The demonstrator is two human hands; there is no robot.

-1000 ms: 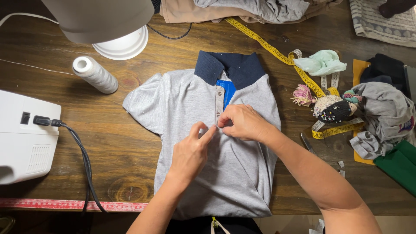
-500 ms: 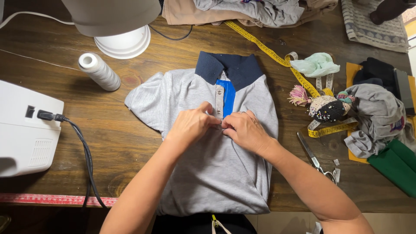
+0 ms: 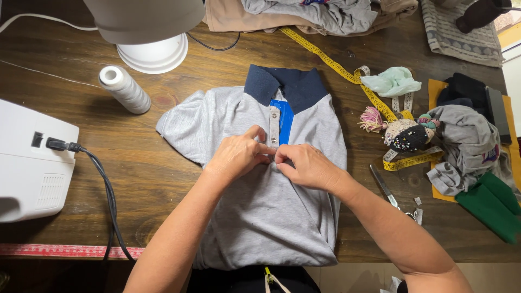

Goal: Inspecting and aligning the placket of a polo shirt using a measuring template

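A grey polo shirt [image 3: 260, 217] with a navy collar [image 3: 287, 84] and a blue-lined button placket [image 3: 280, 122] lies flat on the wooden table [image 3: 163, 179]. My left hand [image 3: 237, 154] and my right hand [image 3: 306, 165] meet at the lower end of the placket. Fingertips of both hands pinch the shirt fabric there. What lies between the fingers is hidden.
A white sewing machine [image 3: 30, 163] with a black cable [image 3: 106, 190] stands at the left. A white thread spool [image 3: 125, 89], a lamp base [image 3: 153, 54], a yellow tape measure [image 3: 336, 68], a pincushion [image 3: 407, 135], scissors [image 3: 388, 190] and piled cloth [image 3: 472, 146] surround the shirt.
Both hands have shifted a little up the shirt front and stay pinched together at the placket's lower end. The view has moved slightly.
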